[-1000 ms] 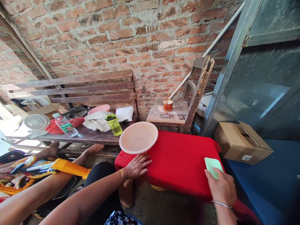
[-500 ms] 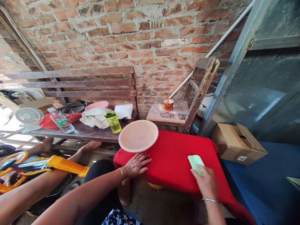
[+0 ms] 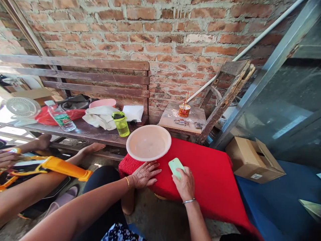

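Observation:
A red cloth (image 3: 200, 177) is spread over a low table or bench in front of me. My left hand (image 3: 145, 174) lies flat on its near left part, fingers spread, just below a pale pink basin (image 3: 148, 155) that seems to hold some water. My right hand (image 3: 185, 183) grips a pale green brush (image 3: 176, 164) with a rounded, flat back and a small hole at one end. The brush rests against the cloth, right of the basin; its underside is hidden.
Behind stands a wooden bench (image 3: 105, 135) with a green bottle (image 3: 120, 124), a clear water bottle (image 3: 61, 117), a white cloth (image 3: 100, 117) and a fan (image 3: 22, 107). A wooden chair (image 3: 170, 117) bears a red tin (image 3: 184, 111) and padlocks. At right sits a cardboard box (image 3: 247, 160). Another person's legs (image 3: 62, 182) are at left.
My right hand has moved the green brush leftward over the red cloth, closer to the basin and my left hand. The left hand stays flat on the cloth. The view has shifted slightly.

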Available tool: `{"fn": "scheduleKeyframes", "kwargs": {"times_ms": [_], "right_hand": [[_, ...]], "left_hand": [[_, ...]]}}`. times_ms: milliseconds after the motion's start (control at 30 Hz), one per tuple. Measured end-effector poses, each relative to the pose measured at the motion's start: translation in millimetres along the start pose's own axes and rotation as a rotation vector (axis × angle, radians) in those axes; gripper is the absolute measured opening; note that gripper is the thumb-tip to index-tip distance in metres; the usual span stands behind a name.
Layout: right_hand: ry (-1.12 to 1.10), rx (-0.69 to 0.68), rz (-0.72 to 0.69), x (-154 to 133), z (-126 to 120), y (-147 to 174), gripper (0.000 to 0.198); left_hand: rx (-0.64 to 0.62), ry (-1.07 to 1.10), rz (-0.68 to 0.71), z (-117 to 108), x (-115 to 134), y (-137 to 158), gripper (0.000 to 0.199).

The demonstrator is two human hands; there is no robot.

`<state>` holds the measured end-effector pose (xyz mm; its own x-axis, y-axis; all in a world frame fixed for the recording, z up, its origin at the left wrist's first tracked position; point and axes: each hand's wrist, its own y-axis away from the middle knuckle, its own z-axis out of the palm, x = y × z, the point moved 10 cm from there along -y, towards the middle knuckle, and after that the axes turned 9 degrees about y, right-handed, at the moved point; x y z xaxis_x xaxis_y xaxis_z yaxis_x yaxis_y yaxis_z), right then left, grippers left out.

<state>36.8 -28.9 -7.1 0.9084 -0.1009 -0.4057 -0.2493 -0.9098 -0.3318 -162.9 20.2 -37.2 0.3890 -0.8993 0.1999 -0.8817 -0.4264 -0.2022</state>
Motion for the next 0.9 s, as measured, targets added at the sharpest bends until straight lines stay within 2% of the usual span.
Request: {"fn": "scheduleKeyframes", "kwargs": {"times_ms": [67, 200, 267, 300, 333, 400, 500, 567, 633, 667, 733, 800, 900], "right_hand": [[0.003, 0.052, 0.12, 48.7, -16.4, 4.3, 0.032], [0.149, 0.18, 0.562, 192.8, -81.1, 40.0, 0.052], [0.25, 0.21, 0.754, 233.6, -105.4, 57.0, 0.053], [0.28, 0.218, 0.786, 237.2, -110.0, 58.3, 0.053], [0.285, 0.223, 0.765, 229.1, -108.2, 53.4, 0.052], [0.201, 0.207, 0.595, 182.9, -85.2, 29.4, 0.052], [-0.06, 0.073, 0.261, 74.5, -23.6, -12.7, 0.045], [-0.155, -0.042, 0.088, 10.4, 10.1, -31.8, 0.036], [-0.165, -0.112, 0.012, -18.1, 24.7, -43.0, 0.032], [-0.156, -0.125, 0.013, -15.4, 23.9, -46.1, 0.032], [-0.123, -0.104, 0.104, 24.9, 6.8, -46.8, 0.037], [-0.046, -0.044, 0.303, 100.5, -26.0, -37.2, 0.045], [0.138, 0.027, 0.706, 221.5, -80.8, -3.3, 0.055]], "left_hand": [[0.01, -0.001, 0.013, 0.4, 0.7, 0.0, 0.051], [0.027, 0.006, 0.016, -0.3, 2.6, 0.0, 0.051], [0.031, 0.014, 0.015, -1.1, 4.1, 0.0, 0.051], [0.032, 0.02, 0.015, -1.7, 4.6, 0.0, 0.052], [0.034, 0.026, 0.013, -2.3, 5.1, -0.1, 0.051], [0.033, 0.031, 0.008, -3.5, 5.5, -0.6, 0.051], [0.017, 0.014, 0.001, -5.1, 6.5, -2.0, 0.051], [0.01, 0.002, 0.006, -6.9, 8.1, -3.0, 0.051], [0.013, -0.008, 0.013, -8.4, 9.7, -3.9, 0.051], [0.017, -0.011, 0.015, -8.7, 10.1, -4.2, 0.051], [0.032, -0.013, 0.017, -8.2, 10.1, -4.4, 0.051], [0.055, -0.012, 0.019, -7.2, 9.6, -4.3, 0.05], [0.078, -0.013, 0.023, -5.2, 8.8, -4.0, 0.05]]}}
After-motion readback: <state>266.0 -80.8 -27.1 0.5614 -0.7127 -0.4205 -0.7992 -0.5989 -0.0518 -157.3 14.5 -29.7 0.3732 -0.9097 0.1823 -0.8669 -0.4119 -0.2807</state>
